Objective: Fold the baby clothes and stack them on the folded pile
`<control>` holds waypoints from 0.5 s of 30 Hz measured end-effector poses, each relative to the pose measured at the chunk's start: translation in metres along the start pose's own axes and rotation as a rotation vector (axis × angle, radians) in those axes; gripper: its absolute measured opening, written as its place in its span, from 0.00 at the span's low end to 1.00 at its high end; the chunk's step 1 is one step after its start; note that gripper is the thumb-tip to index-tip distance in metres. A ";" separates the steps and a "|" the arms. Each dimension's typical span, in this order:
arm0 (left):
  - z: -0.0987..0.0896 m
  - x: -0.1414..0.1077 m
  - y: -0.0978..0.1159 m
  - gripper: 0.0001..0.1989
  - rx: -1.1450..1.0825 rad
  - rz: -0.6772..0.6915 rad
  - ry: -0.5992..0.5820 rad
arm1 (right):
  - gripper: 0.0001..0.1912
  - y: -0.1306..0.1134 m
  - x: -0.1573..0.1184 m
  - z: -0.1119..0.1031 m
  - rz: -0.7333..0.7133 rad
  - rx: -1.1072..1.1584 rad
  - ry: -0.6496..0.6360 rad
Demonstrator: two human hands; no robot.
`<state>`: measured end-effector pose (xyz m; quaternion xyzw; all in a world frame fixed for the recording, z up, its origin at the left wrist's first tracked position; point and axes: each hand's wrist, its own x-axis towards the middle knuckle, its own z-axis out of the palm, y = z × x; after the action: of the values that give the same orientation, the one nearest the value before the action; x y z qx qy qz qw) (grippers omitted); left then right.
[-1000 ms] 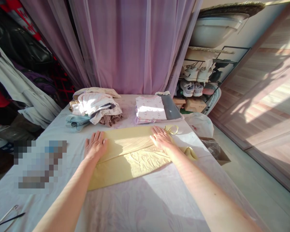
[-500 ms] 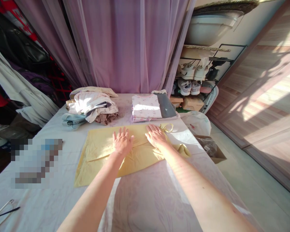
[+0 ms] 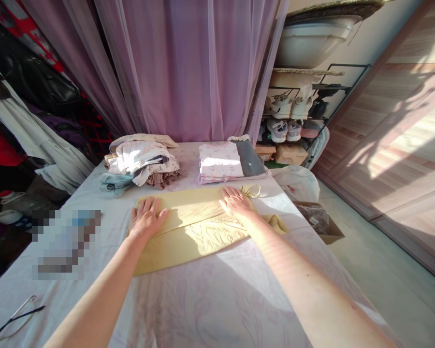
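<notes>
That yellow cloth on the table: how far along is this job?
Done: the pink-and-white clothes sit in a neat folded stack. In hand: the left hand and right hand lie flat on the yellow cloth, which is folded over. Left: the rumpled clothes pile looks unfinished.

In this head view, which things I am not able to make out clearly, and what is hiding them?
All from the head view:
Pixelated patch: blurred, so what lies there cannot be told.
Yellow cloth: the parts under the left hand and the right hand and forearm are hidden.
Pile of clothes: lower layers are hidden by the upper ones.
Cardboard box: its contents are too small to identify.
</notes>
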<state>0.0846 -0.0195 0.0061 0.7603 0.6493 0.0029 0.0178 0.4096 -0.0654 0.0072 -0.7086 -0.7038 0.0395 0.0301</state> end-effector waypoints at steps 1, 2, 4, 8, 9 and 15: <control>0.000 0.000 -0.001 0.32 -0.002 -0.001 0.005 | 0.29 -0.005 0.000 -0.004 0.009 0.004 0.000; 0.001 0.000 -0.001 0.32 -0.004 -0.001 0.009 | 0.29 -0.013 0.001 -0.008 0.016 0.002 0.003; 0.001 0.000 0.001 0.32 -0.011 -0.001 0.013 | 0.29 -0.039 0.003 -0.012 0.005 0.016 0.010; 0.001 0.000 0.002 0.32 -0.011 0.015 0.037 | 0.31 -0.107 0.008 -0.003 -0.190 0.191 -0.055; 0.001 0.000 0.002 0.32 -0.008 0.017 0.043 | 0.31 -0.120 0.009 0.001 -0.232 0.206 -0.069; 0.004 0.000 -0.003 0.32 -0.020 0.023 0.055 | 0.34 -0.093 0.009 0.006 -0.173 0.150 -0.143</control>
<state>0.0823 -0.0188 0.0022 0.7673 0.6405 0.0305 0.0076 0.3162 -0.0557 0.0105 -0.6363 -0.7578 0.1396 0.0360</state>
